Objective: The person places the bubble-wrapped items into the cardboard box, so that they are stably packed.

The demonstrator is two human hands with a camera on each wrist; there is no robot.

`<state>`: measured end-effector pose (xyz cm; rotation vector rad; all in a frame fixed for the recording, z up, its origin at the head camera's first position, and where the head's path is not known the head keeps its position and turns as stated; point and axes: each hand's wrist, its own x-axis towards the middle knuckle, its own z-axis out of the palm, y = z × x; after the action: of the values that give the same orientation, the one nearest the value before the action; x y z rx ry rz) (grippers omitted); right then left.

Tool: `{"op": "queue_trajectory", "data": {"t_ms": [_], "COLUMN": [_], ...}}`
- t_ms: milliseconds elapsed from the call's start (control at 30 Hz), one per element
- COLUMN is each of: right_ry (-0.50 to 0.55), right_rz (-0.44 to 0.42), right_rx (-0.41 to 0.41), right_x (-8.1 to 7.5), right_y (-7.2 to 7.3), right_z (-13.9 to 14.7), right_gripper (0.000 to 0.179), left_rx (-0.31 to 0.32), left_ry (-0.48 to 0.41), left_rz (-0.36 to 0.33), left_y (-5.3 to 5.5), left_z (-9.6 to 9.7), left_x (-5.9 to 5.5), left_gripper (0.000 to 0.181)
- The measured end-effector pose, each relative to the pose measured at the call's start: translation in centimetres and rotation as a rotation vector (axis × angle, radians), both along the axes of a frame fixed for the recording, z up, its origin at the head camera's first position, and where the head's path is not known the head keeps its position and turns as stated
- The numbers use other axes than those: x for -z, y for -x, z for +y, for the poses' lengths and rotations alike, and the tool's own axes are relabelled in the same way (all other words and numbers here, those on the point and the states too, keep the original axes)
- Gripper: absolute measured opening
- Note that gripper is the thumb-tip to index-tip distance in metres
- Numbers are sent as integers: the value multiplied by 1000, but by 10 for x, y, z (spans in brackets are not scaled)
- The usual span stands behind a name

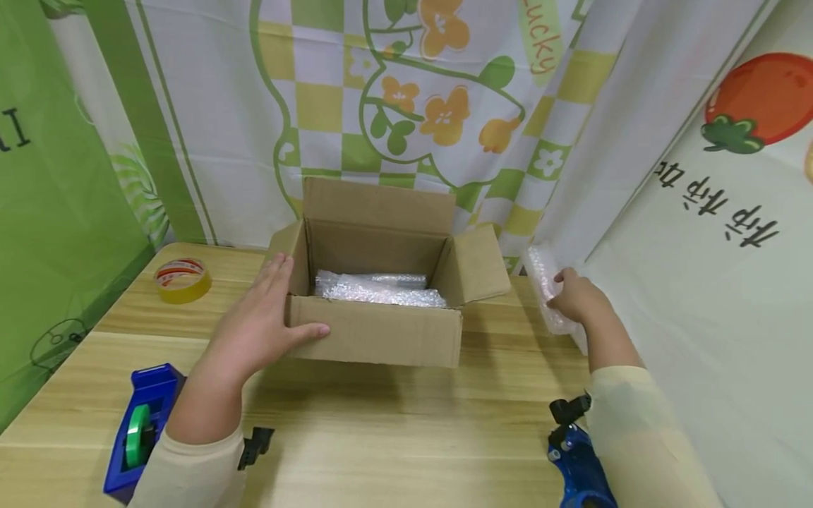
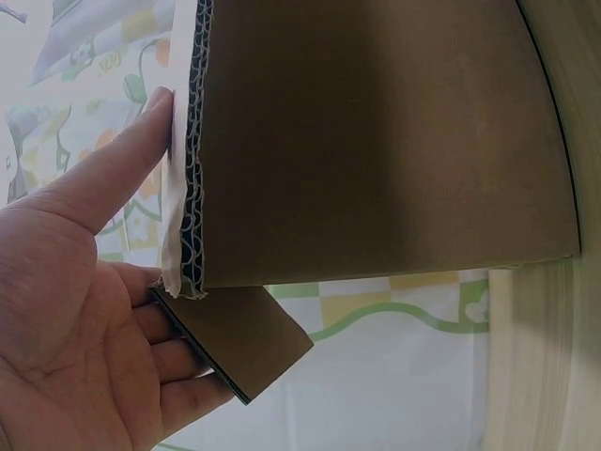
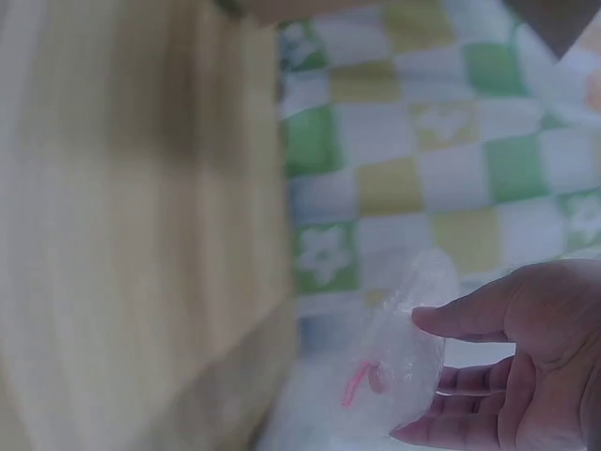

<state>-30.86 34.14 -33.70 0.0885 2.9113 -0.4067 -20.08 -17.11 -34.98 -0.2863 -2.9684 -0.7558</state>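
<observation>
An open cardboard box (image 1: 375,331) stands mid-table, flaps raised at the back and sides. Several bubble-wrapped packets (image 1: 387,291) lie inside it. My left hand (image 1: 257,328) rests on the box's left front corner, its fingers along the left flap and its thumb across the front wall. In the left wrist view, the thumb touches the board's edge (image 2: 192,169) and the fingertips pass behind a flap (image 2: 249,338). At the table's right side, my right hand (image 1: 581,300) pinches another bubble-wrapped packet (image 1: 545,289) between thumb and fingers. A pink mark shows through its wrap in the right wrist view.
A roll of yellowish tape (image 1: 182,282) lies at the table's back left. Nearer, beside the left forearm, stands a blue tape dispenser (image 1: 142,430) with a green roll. A blue tool (image 1: 581,469) is partly hidden by the right sleeve. Printed curtains (image 1: 216,120) border the table.
</observation>
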Motion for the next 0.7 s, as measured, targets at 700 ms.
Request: {"op": "queue_trajectory", "data": {"t_ms": [700], "right_ry": [122], "right_rz": [700], "right_rx": [-305], "right_x": [-87], "right_y": [-24], "right_z": [-105], "right_gripper": [49], "left_rx": [-8], "left_ry": [1], "left_rz": [-5], "left_y": [-1], "left_z": [0], "left_x": [-1], "left_gripper": [121]}}
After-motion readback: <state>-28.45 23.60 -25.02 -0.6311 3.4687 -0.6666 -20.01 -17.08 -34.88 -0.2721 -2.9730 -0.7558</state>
